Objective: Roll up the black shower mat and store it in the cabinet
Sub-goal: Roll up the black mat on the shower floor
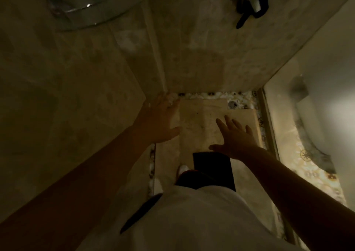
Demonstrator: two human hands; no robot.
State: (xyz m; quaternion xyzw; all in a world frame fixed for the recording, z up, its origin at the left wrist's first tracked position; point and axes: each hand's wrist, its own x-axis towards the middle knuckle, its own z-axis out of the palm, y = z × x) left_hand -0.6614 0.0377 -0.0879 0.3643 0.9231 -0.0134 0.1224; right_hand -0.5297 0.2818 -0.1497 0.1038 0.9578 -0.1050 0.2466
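The black shower mat [213, 166] lies flat on the beige shower floor [201, 120], partly hidden by my body and leg. My left hand [159, 122] is stretched out with fingers apart near the left wall, above and to the left of the mat, holding nothing. My right hand [234, 137] hovers with fingers spread just past the mat's far right corner, also empty. No cabinet is in view.
Tiled walls close in at left and ahead. A floor drain [232, 104] sits at the far right corner among pebble tiles. A glass panel [269, 127] bounds the right side. A chrome fixture [90, 6] and dark cloth [249, 6] hang high up. My shoe [182, 169] stands left of the mat.
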